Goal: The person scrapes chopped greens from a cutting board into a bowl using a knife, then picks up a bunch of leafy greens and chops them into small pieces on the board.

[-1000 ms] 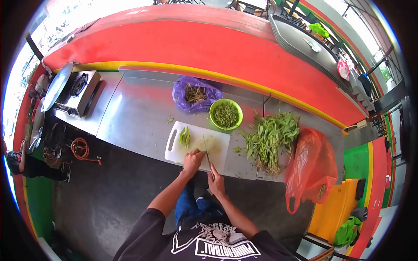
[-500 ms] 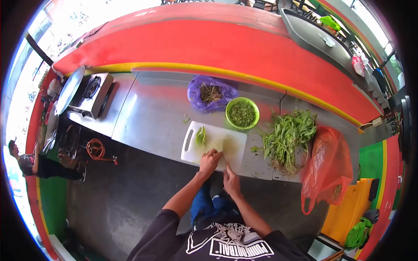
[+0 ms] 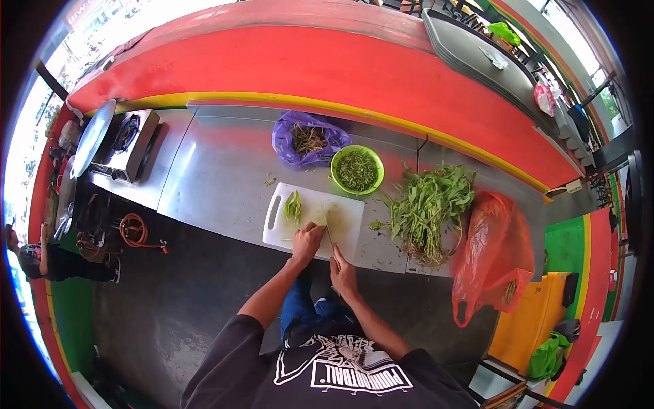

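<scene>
1. We see the right hand (image 3: 343, 273) closed around the handle of a knife (image 3: 328, 235). The blade points out over the near part of the board (image 3: 278, 228).
2. The left hand (image 3: 308, 240) rests on the board just left of the blade, fingers bent and bunched together. Whether they pin stems underneath we cannot tell; it is too small.
3. Done, as we judge it: the bowl (image 3: 333, 172) behind the board holds a good layer of chopped greens. A small bunch (image 3: 293, 206) of leaves lies on the board's left part.
4. Left to do: the pile (image 3: 429, 204) of uncut greens lies right of the board, spread over the counter (image 3: 218, 170). It looks far larger than what is in the bowl, so we put the work well short of half.
5. A purple bag (image 3: 283, 146) with stalk scraps lies just left of the bowl. A red bag (image 3: 494, 259) sits at the counter's right end, against the pile.
6. Further off, a stove (image 3: 129, 140) with a lid (image 3: 92, 136) beside it stands at the counter's left end. A hose (image 3: 133, 232) is coiled on the floor below it, and another person (image 3: 41, 262) is at the far left edge.
7. In the way, we find little. The bowl sits just beyond the board's far right corner, the pile is on the knife hand's side, and a few loose scraps (image 3: 376, 225) lie between board and pile.
</scene>
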The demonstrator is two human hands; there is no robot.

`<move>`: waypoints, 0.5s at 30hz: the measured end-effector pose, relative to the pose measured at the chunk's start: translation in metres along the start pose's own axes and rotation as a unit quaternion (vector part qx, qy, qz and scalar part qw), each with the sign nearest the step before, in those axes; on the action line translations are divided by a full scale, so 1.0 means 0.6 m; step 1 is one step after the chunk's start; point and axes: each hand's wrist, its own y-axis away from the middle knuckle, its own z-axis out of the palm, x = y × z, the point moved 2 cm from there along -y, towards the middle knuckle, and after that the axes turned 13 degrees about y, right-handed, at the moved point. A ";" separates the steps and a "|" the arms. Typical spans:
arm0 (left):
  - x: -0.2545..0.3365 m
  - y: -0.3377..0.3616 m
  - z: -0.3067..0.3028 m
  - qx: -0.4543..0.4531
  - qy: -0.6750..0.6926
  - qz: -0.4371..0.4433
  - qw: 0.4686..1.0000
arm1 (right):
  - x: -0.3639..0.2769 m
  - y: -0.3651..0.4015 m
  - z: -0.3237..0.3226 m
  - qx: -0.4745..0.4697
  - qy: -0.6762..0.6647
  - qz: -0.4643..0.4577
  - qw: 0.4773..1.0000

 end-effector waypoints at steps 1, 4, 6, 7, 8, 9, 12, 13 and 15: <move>-0.002 0.000 -0.001 -0.013 -0.004 0.008 1.000 | 0.003 -0.001 0.001 0.010 0.001 -0.013 1.000; -0.002 0.008 -0.006 -0.033 -0.026 0.044 0.998 | -0.004 -0.012 -0.003 -0.005 -0.008 0.004 1.000; -0.004 0.007 -0.008 -0.034 -0.032 0.050 0.998 | -0.006 -0.031 0.000 -0.027 -0.018 0.035 0.999; -0.005 0.007 -0.007 -0.034 -0.039 0.055 0.997 | -0.005 -0.041 0.004 -0.027 0.000 0.025 0.999; -0.004 0.006 -0.004 -0.034 -0.038 0.056 0.997 | -0.004 -0.047 0.006 -0.027 0.019 0.014 0.999; -0.007 0.004 -0.002 -0.031 -0.032 0.046 0.998 | -0.009 -0.049 0.000 -0.026 0.019 0.014 0.999; -0.018 -0.005 0.005 -0.015 0.001 0.019 1.000 | -0.016 -0.041 -0.010 -0.040 -0.027 0.047 0.998; -0.023 -0.005 0.008 -0.001 0.028 0.003 1.000 | -0.016 -0.032 -0.012 -0.037 -0.035 0.039 0.998; -0.025 -0.003 0.009 -0.001 0.027 0.011 1.000 | -0.011 -0.013 -0.013 -0.035 -0.040 0.032 0.998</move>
